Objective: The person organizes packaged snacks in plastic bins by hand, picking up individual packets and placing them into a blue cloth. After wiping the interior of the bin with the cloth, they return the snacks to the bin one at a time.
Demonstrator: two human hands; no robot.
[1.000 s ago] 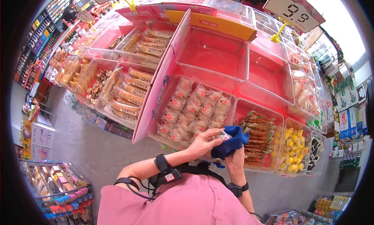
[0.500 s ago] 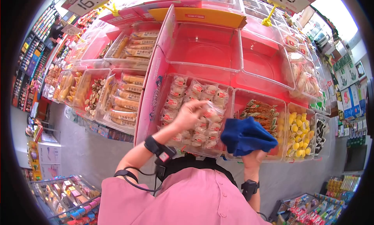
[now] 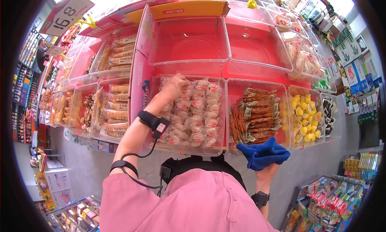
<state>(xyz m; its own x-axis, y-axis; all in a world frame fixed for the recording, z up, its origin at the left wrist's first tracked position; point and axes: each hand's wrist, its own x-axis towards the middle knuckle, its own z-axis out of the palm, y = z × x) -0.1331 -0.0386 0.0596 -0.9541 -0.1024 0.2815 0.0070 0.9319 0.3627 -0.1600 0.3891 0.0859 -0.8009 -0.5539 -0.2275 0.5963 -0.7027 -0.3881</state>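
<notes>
My left hand (image 3: 173, 88) reaches into the back of a clear bin (image 3: 223, 111) holding rows of small white wrapped snack packets (image 3: 197, 111) with red print. Its fingers are closed on one packet at the back row, partly covering it. My right hand (image 3: 267, 173) grips a bunched blue cloth (image 3: 263, 153) in front of the neighbouring bin. That bin contains brown snack sticks (image 3: 259, 115) in clear and green wrappers, and the cloth overlaps its front edge.
Yellow wrapped snacks (image 3: 305, 117) and dark packets (image 3: 329, 117) fill bins to the right. Behind a pink divider (image 3: 138, 75), long bread sticks (image 3: 117, 113) lie on the left. Red-bottomed clear trays (image 3: 189, 41) stand behind. A price sign (image 3: 66, 15) hangs upper left.
My left hand has moved left and back within the packet bin. My right hand has lowered the blue cloth toward the bin's front edge, uncovering more snack sticks. The view has shifted right.
</notes>
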